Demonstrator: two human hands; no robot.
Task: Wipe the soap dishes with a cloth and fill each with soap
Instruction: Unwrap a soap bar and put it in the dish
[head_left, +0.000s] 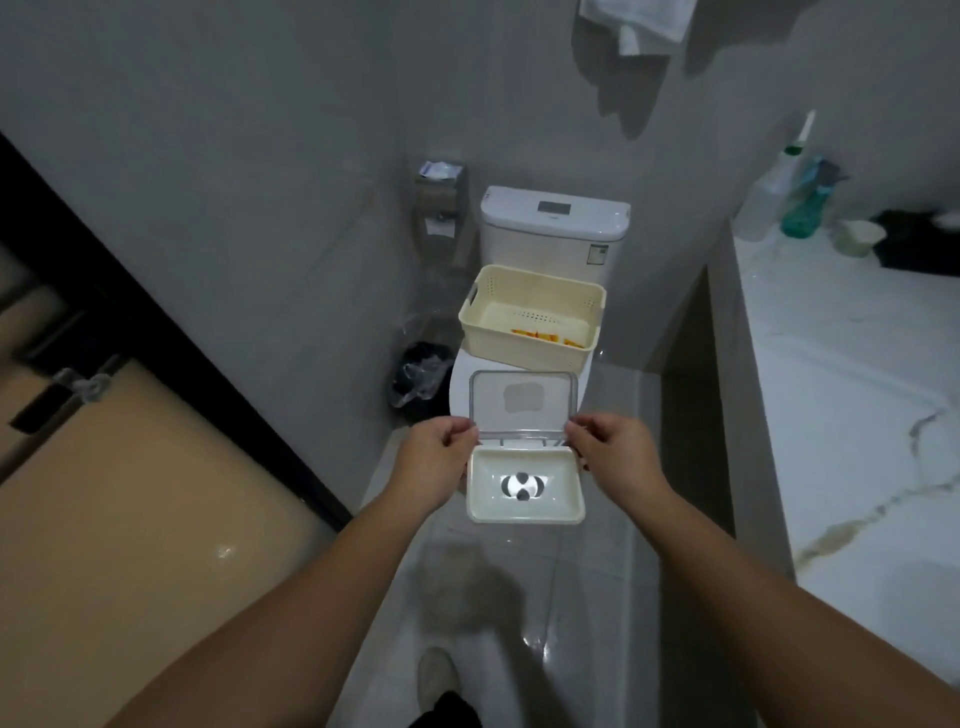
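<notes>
From the head camera, I hold the cream soap dish (524, 486) in the air at centre frame, its clear lid (523, 400) flipped up. My left hand (434, 457) pinches its 9 o'clock edge and my right hand (615, 457) pinches its 3 o'clock edge. At 12 o'clock, a cream basket (530, 322) sits on the toilet (553, 218).
</notes>
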